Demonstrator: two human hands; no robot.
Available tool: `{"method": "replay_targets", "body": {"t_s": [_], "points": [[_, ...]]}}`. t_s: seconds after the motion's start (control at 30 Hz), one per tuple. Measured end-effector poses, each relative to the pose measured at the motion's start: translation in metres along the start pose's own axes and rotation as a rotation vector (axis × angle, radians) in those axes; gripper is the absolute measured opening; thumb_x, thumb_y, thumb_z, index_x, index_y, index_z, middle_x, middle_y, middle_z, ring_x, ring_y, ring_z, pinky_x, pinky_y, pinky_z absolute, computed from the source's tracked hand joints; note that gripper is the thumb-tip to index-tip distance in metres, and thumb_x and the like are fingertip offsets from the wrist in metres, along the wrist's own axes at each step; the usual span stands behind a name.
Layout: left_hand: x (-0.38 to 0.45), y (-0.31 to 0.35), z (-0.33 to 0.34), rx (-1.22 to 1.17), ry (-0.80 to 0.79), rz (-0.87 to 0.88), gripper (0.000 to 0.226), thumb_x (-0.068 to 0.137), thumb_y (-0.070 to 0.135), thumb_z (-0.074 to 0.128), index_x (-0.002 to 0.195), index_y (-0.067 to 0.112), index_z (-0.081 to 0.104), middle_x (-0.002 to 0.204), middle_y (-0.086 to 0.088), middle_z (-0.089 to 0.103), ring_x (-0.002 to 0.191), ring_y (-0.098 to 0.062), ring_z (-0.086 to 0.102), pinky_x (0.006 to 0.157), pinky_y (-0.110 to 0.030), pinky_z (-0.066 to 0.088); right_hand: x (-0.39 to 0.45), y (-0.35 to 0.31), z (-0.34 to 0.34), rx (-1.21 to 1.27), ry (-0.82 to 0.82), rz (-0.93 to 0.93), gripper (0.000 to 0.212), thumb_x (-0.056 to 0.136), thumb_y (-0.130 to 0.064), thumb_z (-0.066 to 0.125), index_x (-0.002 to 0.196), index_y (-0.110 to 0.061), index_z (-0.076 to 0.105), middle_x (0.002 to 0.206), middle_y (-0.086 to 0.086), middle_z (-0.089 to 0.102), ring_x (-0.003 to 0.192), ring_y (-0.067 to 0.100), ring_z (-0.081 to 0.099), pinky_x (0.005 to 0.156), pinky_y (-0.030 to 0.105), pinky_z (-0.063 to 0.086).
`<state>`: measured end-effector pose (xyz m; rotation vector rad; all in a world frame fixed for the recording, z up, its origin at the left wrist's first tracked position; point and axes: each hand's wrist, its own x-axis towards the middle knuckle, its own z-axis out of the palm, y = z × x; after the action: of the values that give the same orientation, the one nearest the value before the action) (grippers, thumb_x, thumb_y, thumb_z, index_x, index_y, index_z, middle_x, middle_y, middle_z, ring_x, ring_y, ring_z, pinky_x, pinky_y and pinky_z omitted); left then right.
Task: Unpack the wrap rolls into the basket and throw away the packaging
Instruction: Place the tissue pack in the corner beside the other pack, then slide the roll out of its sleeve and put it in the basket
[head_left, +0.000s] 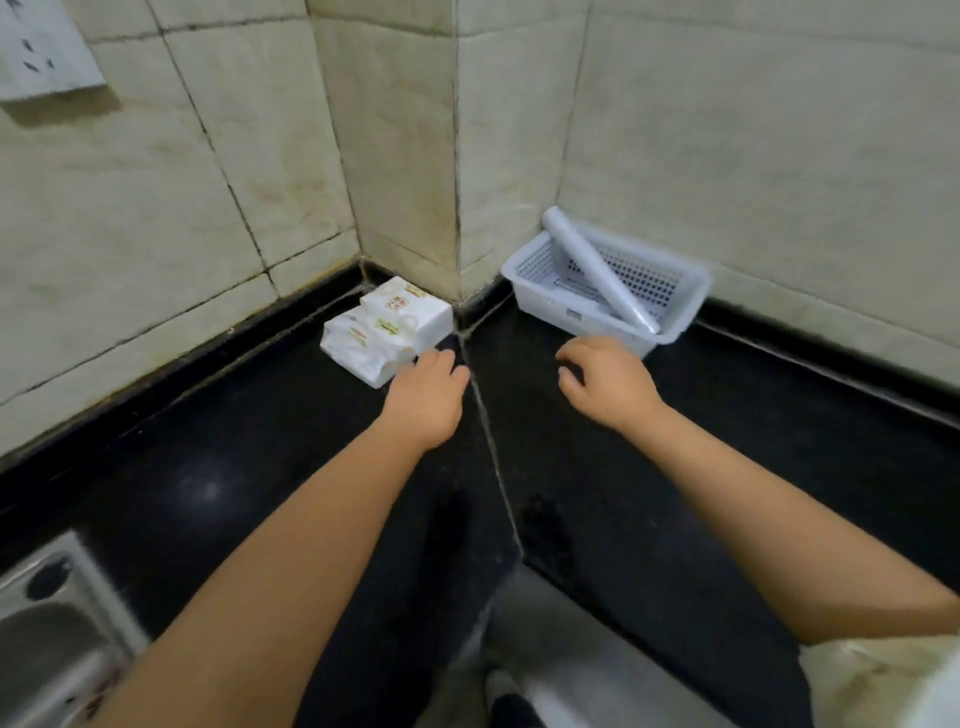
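Kitchen corner: pale marbled wall tiles (753, 130) w/ dark, stained grout meet a glossy black stone countertop (260, 467). White power socket (44, 47) upper left; steel sink (52, 639) at countertop's lower-left edge. Soft, even light.

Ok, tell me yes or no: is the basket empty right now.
No. A wrap roll lies slanted in the white basket, its upper end sticking out over the back rim.

Two bare forearms, no sleeves to elbow, no watch, rings or bands. Left hand (423, 400) and right hand (608, 382) ungloved. Pale cream garment (883, 680) at near right edge, details blurred.
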<state>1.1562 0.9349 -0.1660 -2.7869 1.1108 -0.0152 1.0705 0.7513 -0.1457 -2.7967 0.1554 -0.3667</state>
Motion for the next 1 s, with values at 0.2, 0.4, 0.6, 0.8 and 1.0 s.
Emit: {"method": "replay_targets", "body": {"t_s": [0.2, 0.4, 0.6, 0.8, 1.0], "points": [[-0.069, 0.139, -0.027, 0.018, 0.012, 0.336, 0.052, 0.095, 0.024, 0.044, 0.143, 0.009, 0.028, 0.156, -0.013, 0.016, 0.144, -0.028, 0.013, 0.112, -0.041, 0.028, -0.186, 0.031, -0.071, -0.163, 0.037, 0.341, 0.031, 0.085, -0.014, 0.049, 0.111, -0.002, 0.062, 0.114, 0.014, 0.064, 0.111, 0.032, 0.054, 0.088, 0.039, 0.050], [-0.110, 0.305, -0.065, 0.007, 0.095, 0.649, 0.050, 0.095, 0.024, 0.044, 0.141, 0.011, 0.031, 0.153, -0.011, 0.022, 0.143, -0.026, 0.017, 0.111, -0.040, 0.029, -0.366, 0.077, -0.153, -0.270, 0.093, 0.723, 0.034, 0.088, -0.017, 0.047, 0.118, -0.005, 0.057, 0.123, 0.012, 0.059, 0.119, 0.030, 0.048, 0.094, 0.039, 0.046], [-0.142, 0.467, -0.104, 0.016, 0.155, 0.852, 0.044, 0.094, 0.029, 0.044, 0.133, 0.010, 0.039, 0.142, -0.010, 0.039, 0.133, -0.026, 0.034, 0.104, -0.037, 0.036, -0.520, 0.127, -0.225, -0.360, 0.199, 1.020, 0.030, 0.086, -0.017, 0.048, 0.106, 0.000, 0.061, 0.111, 0.018, 0.063, 0.109, 0.034, 0.052, 0.086, 0.041, 0.045], [-0.168, 0.612, -0.112, -0.081, 0.094, 0.837, 0.040, 0.093, 0.033, 0.044, 0.126, 0.009, 0.046, 0.133, -0.010, 0.047, 0.125, -0.027, 0.041, 0.097, -0.039, 0.040, -0.638, 0.199, -0.271, -0.351, 0.211, 1.165, 0.029, 0.084, -0.016, 0.051, 0.104, 0.001, 0.061, 0.107, 0.017, 0.062, 0.108, 0.033, 0.052, 0.082, 0.037, 0.043], [-0.182, 0.728, -0.097, -0.091, -0.070, 0.750, 0.046, 0.093, 0.039, 0.044, 0.129, 0.010, 0.043, 0.133, -0.011, 0.046, 0.124, -0.027, 0.042, 0.100, -0.040, 0.040, -0.706, 0.288, -0.298, -0.326, 0.169, 1.221, 0.035, 0.087, -0.021, 0.049, 0.116, -0.003, 0.056, 0.123, 0.014, 0.058, 0.120, 0.028, 0.046, 0.096, 0.037, 0.041]]}}
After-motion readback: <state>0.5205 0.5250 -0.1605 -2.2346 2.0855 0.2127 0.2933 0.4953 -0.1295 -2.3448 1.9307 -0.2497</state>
